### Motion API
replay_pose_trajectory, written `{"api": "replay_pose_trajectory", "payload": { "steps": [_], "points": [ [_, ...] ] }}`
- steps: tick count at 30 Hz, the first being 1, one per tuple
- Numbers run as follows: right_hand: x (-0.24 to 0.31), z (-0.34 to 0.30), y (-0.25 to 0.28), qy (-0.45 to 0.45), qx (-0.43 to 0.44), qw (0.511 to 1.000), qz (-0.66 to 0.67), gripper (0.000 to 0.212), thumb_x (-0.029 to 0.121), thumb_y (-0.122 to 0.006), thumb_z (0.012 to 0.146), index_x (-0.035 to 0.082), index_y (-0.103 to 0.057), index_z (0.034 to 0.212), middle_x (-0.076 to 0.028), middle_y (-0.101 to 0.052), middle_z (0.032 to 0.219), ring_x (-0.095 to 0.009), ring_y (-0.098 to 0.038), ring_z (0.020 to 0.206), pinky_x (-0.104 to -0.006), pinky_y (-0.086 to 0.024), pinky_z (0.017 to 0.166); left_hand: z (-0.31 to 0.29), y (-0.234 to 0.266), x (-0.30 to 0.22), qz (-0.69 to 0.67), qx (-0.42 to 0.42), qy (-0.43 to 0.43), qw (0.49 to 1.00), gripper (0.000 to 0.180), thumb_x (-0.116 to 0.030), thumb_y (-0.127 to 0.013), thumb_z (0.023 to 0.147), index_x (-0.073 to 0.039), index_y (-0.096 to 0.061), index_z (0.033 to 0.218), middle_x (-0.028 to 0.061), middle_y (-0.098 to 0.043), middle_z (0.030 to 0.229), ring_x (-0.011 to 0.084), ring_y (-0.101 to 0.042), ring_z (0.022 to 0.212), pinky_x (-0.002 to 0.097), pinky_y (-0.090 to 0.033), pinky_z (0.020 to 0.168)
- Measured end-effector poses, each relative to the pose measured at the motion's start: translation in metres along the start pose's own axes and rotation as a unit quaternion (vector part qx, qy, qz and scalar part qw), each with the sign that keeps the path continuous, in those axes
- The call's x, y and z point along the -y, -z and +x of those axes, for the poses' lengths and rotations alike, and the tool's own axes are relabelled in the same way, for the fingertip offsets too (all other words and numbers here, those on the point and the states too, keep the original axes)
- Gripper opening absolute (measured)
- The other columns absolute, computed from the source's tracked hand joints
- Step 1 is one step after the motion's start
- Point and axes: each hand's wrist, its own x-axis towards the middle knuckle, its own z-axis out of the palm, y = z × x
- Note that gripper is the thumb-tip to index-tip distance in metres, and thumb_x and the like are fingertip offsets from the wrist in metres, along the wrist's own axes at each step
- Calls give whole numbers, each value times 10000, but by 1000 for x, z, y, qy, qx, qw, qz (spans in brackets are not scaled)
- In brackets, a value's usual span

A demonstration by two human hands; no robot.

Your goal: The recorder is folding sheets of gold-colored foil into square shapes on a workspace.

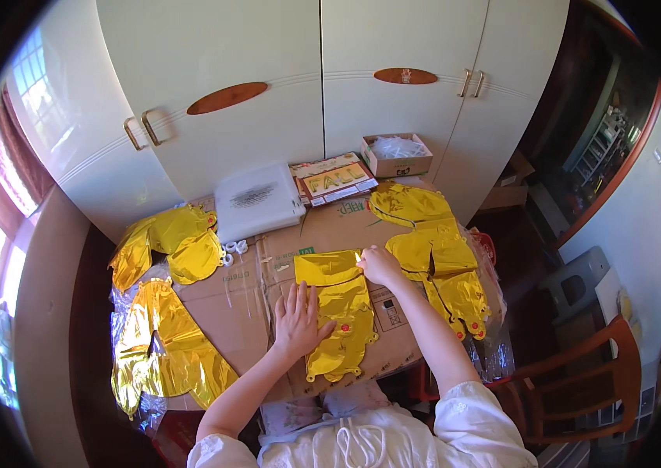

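A flat gold foil balloon [344,335] lies in front of me, its far end folded over into a band. My left hand [296,321] rests on its left side, fingers spread and palm down. With closed fingers, my right hand [380,266] grips the balloon's far right corner. A small pale bit shows at those fingertips, too small to name. More flat gold foil balloons lie around: one pile [433,248] to the right, one [170,243] at the far left and one [165,351] at the near left.
Brown cardboard [217,324] covers the table. Along its back stand a stack of clear plastic bags [256,207], printed packs [337,183] and an open box [397,165] of translucent plastic pieces. Small white rolls [234,248] lie left of centre. A wooden chair [619,374] stands at right.
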Motion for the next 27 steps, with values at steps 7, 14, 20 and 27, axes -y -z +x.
{"api": "replay_pose_trajectory", "payload": {
  "steps": [7, 14, 20, 27],
  "points": [
    [-5, 4, -1, 16, 6, 1000, -2, 239, 268, -631, 892, 36, -647, 948, -160, -635, 1064, -349, -616, 1000, -449, -491, 841, 0, -3, 6, -1, 4, 2, 1000, 922, -645, -497, 870, 31, -313, 1469, 244, -272, 1537, 371, -195, 1458, 560, -146, 1148],
    [-6, 6, 0, 39, 10, 999, 5, 258, 213, -661, 884, -27, -655, 978, -208, -626, 1088, -374, -616, 1023, -458, -507, 862, 1, -2, 7, -9, 8, -2, 1000, 912, -652, -487, 873, 22, -326, 1466, 229, -338, 1506, 369, -216, 1450, 560, -137, 1147],
    [-10, 7, -4, 53, -6, 999, 1, 246, 234, -643, 889, -6, -635, 940, -206, -624, 1037, -380, -608, 982, -451, -488, 851, 3, 4, 6, -20, 6, -9, 1000, 808, -590, -478, 909, 11, -376, 1438, 216, -376, 1484, 354, -242, 1442, 553, -152, 1143],
    [-3, 8, -4, 55, -3, 998, 10, 239, 208, -659, 881, -26, -647, 929, -225, -626, 1044, -390, -612, 984, -456, -492, 859, 62, -11, 42, -101, -70, -56, 991, 540, -314, -526, 943, -9, -450, 1382, 161, -426, 1468, 317, -336, 1407, 511, -248, 1144]
  ]
}}
